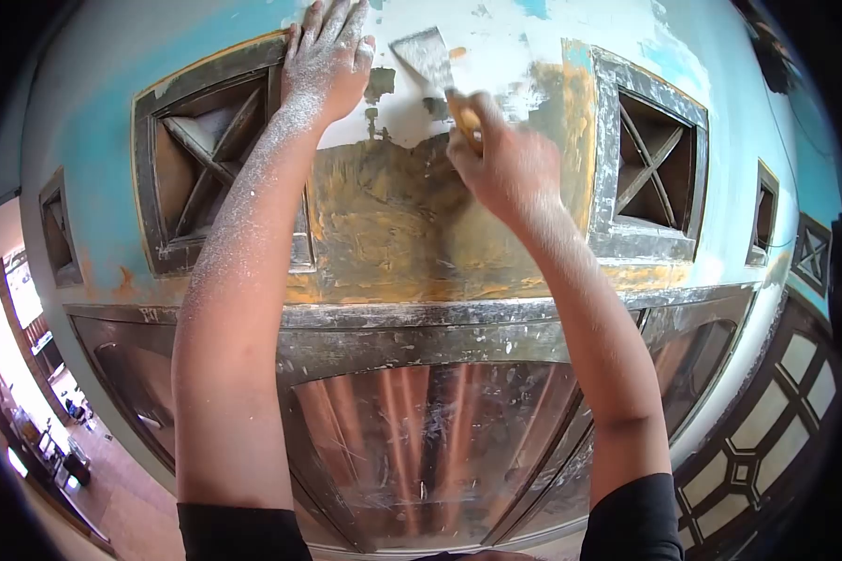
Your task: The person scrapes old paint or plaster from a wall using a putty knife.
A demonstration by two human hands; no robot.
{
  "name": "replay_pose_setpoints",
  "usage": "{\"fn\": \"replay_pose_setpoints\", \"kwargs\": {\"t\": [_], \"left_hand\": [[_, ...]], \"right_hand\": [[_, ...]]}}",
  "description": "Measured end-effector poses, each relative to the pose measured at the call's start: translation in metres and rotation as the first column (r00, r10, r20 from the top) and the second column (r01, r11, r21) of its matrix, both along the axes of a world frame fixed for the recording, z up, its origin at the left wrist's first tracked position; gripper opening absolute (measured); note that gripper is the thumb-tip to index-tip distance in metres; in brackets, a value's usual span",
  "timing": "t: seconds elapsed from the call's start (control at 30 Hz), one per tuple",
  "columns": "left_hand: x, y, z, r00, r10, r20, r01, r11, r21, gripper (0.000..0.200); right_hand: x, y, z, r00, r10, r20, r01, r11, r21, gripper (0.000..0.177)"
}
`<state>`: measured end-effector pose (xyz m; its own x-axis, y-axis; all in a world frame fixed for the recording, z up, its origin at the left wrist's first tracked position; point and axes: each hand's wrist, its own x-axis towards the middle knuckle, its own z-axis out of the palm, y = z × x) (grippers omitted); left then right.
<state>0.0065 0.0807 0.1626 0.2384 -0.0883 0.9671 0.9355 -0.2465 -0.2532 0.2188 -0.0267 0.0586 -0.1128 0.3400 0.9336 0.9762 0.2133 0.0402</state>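
Raised high, my right hand is closed round the wooden handle of a putty knife. Its wide metal blade points up and left, over the white part of the wall. My left hand lies with fingers spread on the wall, at the upper right corner of the left vent frame. White dust covers that hand and its forearm. Below the white layer, a bare brown-grey patch shows between the two vents, with orange edges. Whether the blade touches the wall, I cannot tell.
A second wooden vent with crossed slats is at the right. Under the patch runs a worn wooden beam, above glass panes with a reddish curtain behind. A dark grille door stands lower right, and tiled floor shows lower left.
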Motion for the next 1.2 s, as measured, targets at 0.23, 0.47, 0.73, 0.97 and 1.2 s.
{"fn": "replay_pose_setpoints", "kwargs": {"t": [0.23, 0.47, 0.73, 0.97, 1.2], "left_hand": [[-0.002, 0.008, -0.007, 1.0, -0.016, 0.016, 0.016, 1.0, 0.027, 0.058], [-0.003, 0.002, -0.008, 0.998, -0.055, 0.024, 0.055, 0.998, 0.007, 0.058], [-0.003, 0.006, -0.01, 0.998, -0.058, 0.014, 0.057, 0.997, 0.049, 0.061], [-0.005, 0.025, -0.011, 0.999, -0.049, -0.013, 0.051, 0.975, 0.216, 0.058], [-0.008, 0.025, -0.009, 0.998, 0.061, -0.014, -0.055, 0.96, 0.276, 0.061]], "right_hand": [[-0.006, -0.004, -0.006, 1.0, 0.007, -0.03, -0.006, 0.999, 0.049, 0.038], [-0.012, 0.005, 0.03, 0.999, -0.006, -0.038, 0.013, 0.98, 0.199, 0.036], [-0.017, -0.005, 0.021, 0.992, -0.093, -0.08, 0.1, 0.992, 0.082, 0.037], [-0.028, -0.008, 0.121, 0.996, 0.031, -0.085, -0.014, 0.98, 0.198, 0.038], [0.003, 0.006, 0.057, 0.988, -0.136, -0.075, 0.146, 0.978, 0.151, 0.043]]}}
